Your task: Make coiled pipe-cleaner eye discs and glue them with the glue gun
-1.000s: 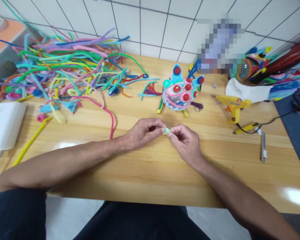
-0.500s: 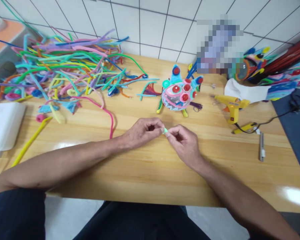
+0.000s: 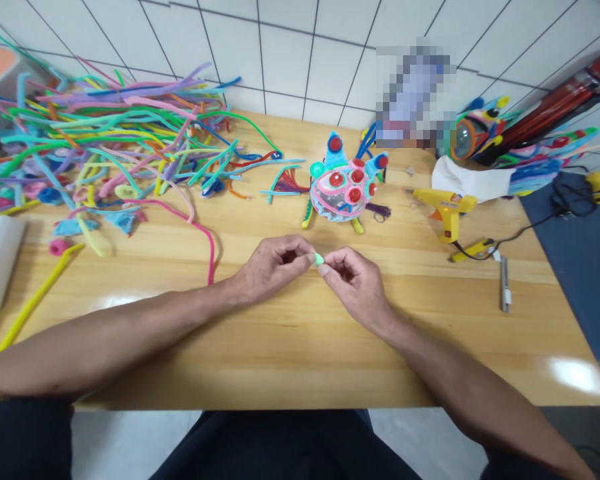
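Head: left hand point(image 3: 270, 268) opposite right hand point(image 3: 357, 280)

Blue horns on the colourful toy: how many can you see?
2: one horn rises from the toy, the other horn leans out to its right. More may be hidden behind.

Bright overall — white glare patches the tabletop point(image 3: 290, 360).
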`<action>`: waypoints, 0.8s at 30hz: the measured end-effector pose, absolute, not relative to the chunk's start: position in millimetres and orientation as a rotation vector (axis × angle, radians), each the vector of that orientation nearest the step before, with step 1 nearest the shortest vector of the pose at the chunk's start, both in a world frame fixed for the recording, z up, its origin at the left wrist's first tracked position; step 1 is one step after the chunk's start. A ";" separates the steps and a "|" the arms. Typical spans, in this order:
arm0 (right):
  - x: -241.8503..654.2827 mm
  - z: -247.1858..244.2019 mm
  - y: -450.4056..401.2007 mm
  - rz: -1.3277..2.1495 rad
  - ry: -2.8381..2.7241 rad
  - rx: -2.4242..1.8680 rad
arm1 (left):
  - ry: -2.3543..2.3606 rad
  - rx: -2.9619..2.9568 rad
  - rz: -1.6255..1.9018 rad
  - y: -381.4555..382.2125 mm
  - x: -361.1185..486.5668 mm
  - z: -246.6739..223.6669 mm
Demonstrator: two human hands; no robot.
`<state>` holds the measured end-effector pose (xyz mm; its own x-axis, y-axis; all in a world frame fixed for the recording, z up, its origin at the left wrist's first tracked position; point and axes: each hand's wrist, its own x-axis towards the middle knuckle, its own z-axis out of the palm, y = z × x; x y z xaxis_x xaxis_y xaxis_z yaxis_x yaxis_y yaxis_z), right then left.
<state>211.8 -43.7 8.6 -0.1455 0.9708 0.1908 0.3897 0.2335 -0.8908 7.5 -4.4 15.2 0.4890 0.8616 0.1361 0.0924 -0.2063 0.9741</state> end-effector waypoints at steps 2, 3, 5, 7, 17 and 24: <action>211.6 10.4 -43.7 0.883 -1.690 -1.286 | 0.829 1.648 0.883 -4.2 7.6 14.9; 211.5 11.3 -43.7 0.876 -1.696 -1.284 | 0.819 1.651 0.887 -4.1 7.7 14.5; 211.5 12.6 -43.7 0.854 -1.708 -1.273 | 0.796 1.643 0.891 -3.8 8.0 13.4; 211.5 13.1 -43.7 0.827 -1.717 -1.265 | 0.779 1.625 0.884 -3.6 8.4 12.2; 211.3 12.6 -44.5 0.766 -1.738 -1.267 | 0.754 1.605 0.849 -3.0 7.9 10.1; 210.8 13.1 -43.8 0.844 -1.702 -1.285 | 0.774 1.582 0.840 -3.9 8.6 11.6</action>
